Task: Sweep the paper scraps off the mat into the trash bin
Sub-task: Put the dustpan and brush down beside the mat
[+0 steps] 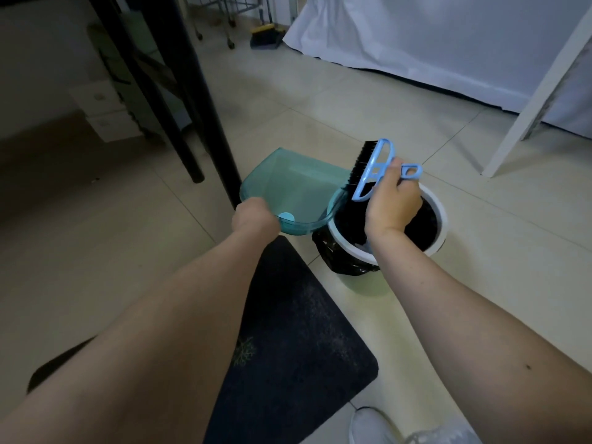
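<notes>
Teal translucent dustpan is in our left hand, fingers curled round its handle end. Pan is held off the floor, one corner lying over the near-left rim of the trash bin. Pan interior looks bare from here; a round light-blue cap sits at the handle base.

Our right hand grips the brush by its light-blue plastic handle. Black bristles point toward the pan, brush head sitting over the bin mouth at the pan's edge. Handle has cutouts and a hang loop poking out past the fingers.

Bin: white rim, pale green body, black liner bag spilling over the near side. Inside is dark, we can't tell the contents.

Mat is dark grey/black, rounded corners, faint pale tree motif near its middle. It lies on the tiled floor right beside the bin, partly hidden under our left forearm. No scraps that we can make out on the visible part.

Black table legs stand just left of the pan. White shoe at bottom right. Second broom and dustpan set far back by a white sheet.
</notes>
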